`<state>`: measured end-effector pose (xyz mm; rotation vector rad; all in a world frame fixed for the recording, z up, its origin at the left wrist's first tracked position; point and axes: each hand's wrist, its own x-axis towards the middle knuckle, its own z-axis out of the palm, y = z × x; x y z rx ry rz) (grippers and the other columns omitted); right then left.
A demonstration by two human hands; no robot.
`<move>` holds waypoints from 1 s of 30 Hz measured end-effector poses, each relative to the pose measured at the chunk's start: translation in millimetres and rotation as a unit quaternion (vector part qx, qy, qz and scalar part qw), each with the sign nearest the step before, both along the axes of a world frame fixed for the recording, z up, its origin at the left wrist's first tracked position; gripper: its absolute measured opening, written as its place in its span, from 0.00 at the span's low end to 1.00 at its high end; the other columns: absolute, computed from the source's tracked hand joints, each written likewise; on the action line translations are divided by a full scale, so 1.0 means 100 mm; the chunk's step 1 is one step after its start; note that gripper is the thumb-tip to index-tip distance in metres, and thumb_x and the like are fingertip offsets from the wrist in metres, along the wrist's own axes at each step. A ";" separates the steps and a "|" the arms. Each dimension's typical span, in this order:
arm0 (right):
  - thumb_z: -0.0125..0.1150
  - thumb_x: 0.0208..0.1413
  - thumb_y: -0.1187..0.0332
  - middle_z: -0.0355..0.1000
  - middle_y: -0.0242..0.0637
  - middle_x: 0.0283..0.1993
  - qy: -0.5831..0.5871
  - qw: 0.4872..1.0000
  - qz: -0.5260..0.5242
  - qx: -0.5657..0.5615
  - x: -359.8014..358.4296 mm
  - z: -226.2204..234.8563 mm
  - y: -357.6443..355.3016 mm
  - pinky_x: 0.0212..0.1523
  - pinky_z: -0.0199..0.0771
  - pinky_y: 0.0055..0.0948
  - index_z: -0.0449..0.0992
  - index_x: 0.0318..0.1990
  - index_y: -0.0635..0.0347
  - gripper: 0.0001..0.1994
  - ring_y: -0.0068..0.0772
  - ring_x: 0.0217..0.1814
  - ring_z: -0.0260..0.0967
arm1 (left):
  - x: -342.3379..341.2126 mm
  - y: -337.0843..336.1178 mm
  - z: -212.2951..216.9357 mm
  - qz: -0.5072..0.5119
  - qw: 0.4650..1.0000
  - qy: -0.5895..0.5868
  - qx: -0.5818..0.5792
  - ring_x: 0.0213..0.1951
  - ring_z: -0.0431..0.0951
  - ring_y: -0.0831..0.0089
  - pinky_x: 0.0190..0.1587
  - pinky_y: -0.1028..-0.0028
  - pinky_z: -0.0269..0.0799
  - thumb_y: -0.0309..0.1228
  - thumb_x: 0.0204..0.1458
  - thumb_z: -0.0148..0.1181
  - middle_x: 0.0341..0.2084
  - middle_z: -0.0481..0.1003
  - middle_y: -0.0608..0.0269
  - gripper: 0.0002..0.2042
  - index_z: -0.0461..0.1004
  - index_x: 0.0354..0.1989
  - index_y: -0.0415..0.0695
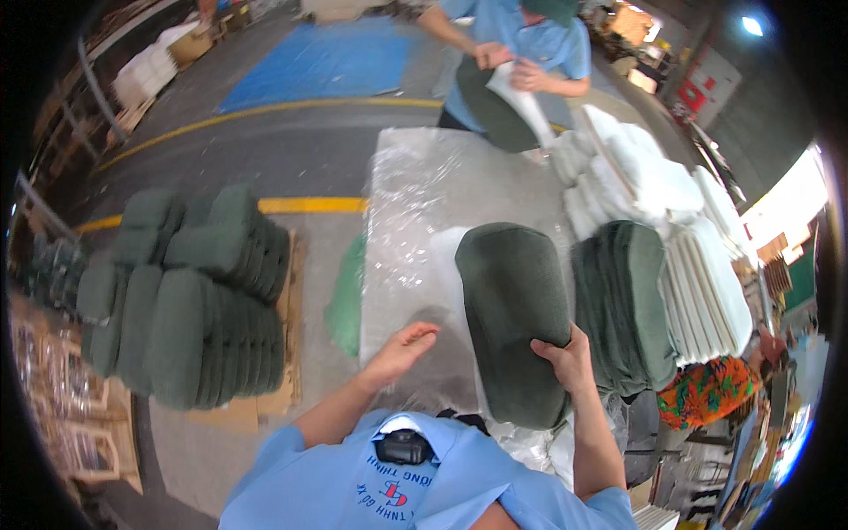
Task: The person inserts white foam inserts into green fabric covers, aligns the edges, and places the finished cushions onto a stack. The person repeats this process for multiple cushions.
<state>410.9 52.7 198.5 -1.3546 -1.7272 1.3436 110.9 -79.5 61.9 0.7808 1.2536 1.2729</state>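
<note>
A long dark green cushion (512, 300) with rounded ends lies on the plastic-covered table (411, 203) in front of me. My right hand (565, 358) grips its right edge, thumb on top and fingers out of sight beneath. White material (449, 265) shows under the cushion's left side; its full shape is hidden. My left hand (405, 349) hovers left of the cushion, fingers stretched out, holding nothing. Right of the cushion stands a stack of dark green pieces (618, 309), and beyond it a stack of white pads (707, 296).
Across the table a co-worker in a blue shirt (552, 44) handles a green cover (503, 110) with a white piece. Piled white pads (632, 168) fill the far right. Green cushions (190, 327) are stacked at left, beside a green bag (346, 305).
</note>
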 end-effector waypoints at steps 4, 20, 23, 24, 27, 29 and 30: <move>0.77 0.52 0.76 0.82 0.41 0.52 0.192 0.972 -0.128 -0.043 0.10 0.06 -0.12 0.58 0.76 0.35 0.77 0.56 0.70 0.24 0.37 0.53 0.80 | 0.47 0.87 0.32 -0.032 0.980 0.154 0.121 0.43 0.76 0.80 0.49 0.75 0.71 0.41 0.69 0.60 0.45 0.78 0.69 0.18 0.74 0.60 0.44; 0.75 0.61 0.52 0.76 0.42 0.59 0.307 0.873 -0.129 -0.357 0.17 -0.68 -1.77 0.52 0.80 0.34 0.67 0.68 0.67 0.36 0.36 0.58 0.75 | 1.03 1.53 -0.18 -0.552 0.785 0.267 -0.092 0.38 0.75 0.79 0.44 0.70 0.74 0.44 0.71 0.55 0.34 0.80 0.69 0.16 0.81 0.44 0.43; 0.70 0.64 0.50 0.77 0.43 0.61 0.275 0.902 -0.073 -0.325 0.25 -0.93 -1.96 0.54 0.79 0.35 0.70 0.66 0.70 0.35 0.34 0.58 0.75 | 1.03 1.25 -0.42 -0.552 0.782 0.268 -0.114 0.38 0.77 0.75 0.44 0.68 0.74 0.43 0.70 0.57 0.34 0.81 0.63 0.15 0.81 0.44 0.43; 0.70 0.65 0.50 0.78 0.44 0.61 0.249 0.923 -0.026 -0.291 0.35 -1.02 -1.99 0.54 0.79 0.35 0.73 0.65 0.69 0.32 0.34 0.58 0.76 | 1.02 1.22 -0.47 -0.521 0.779 0.349 0.001 0.37 0.78 0.71 0.44 0.67 0.75 0.43 0.69 0.57 0.34 0.82 0.60 0.15 0.81 0.43 0.43; 0.67 0.65 0.54 0.82 0.45 0.56 0.094 0.963 0.117 -0.226 0.94 -1.17 -2.02 0.54 0.78 0.37 0.80 0.58 0.65 0.23 0.35 0.55 0.79 | 1.01 1.13 -0.44 -0.426 0.735 0.485 0.207 0.36 0.80 0.61 0.44 0.64 0.75 0.41 0.68 0.59 0.35 0.82 0.51 0.14 0.81 0.41 0.42; 0.63 0.66 0.59 0.84 0.46 0.49 -0.155 0.947 0.150 -0.236 1.44 -1.12 -1.74 0.50 0.80 0.40 0.84 0.53 0.61 0.17 0.38 0.49 0.82 | 1.04 1.19 -0.33 -0.417 0.747 0.489 0.168 0.35 0.80 0.55 0.43 0.62 0.75 0.41 0.67 0.59 0.34 0.81 0.44 0.14 0.81 0.39 0.42; 0.62 0.66 0.61 0.84 0.46 0.45 -0.300 0.913 0.132 -0.242 1.61 -1.06 -1.57 0.47 0.80 0.41 0.85 0.51 0.59 0.14 0.40 0.45 0.83 | 1.06 1.19 -0.28 -0.437 0.762 0.464 0.109 0.34 0.78 0.60 0.42 0.63 0.74 0.41 0.67 0.60 0.32 0.80 0.49 0.14 0.82 0.39 0.41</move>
